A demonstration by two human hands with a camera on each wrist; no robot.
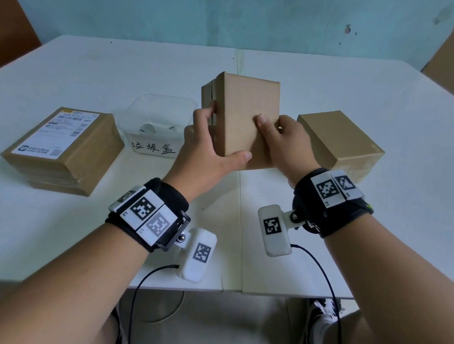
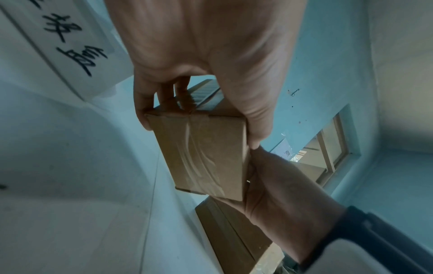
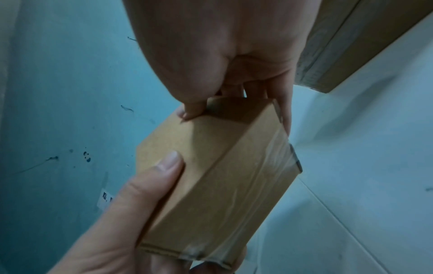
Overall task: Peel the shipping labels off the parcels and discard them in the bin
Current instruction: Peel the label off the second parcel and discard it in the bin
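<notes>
Both hands hold a small brown cardboard parcel (image 1: pixel 247 114) tilted up above the middle of the table. My left hand (image 1: pixel 211 146) grips its left side, thumb on the plain near face, fingers round the far side. My right hand (image 1: pixel 281 140) grips the right side, thumb on the same face. In the left wrist view the parcel (image 2: pixel 206 157) shows its taped end, with part of a white label (image 2: pixel 206 92) on the far face under my fingers. The right wrist view shows the parcel (image 3: pixel 211 181) between both thumbs. A clear bin (image 1: pixel 156 124) stands left of the parcel.
A flat parcel (image 1: pixel 66 147) with a white shipping label (image 1: pixel 54 133) lies at the left of the white table (image 1: pixel 55 227). A plain brown parcel (image 1: pixel 340 145) sits at the right. Cardboard sheets lean at both far corners. Camera cables hang over the table's near edge.
</notes>
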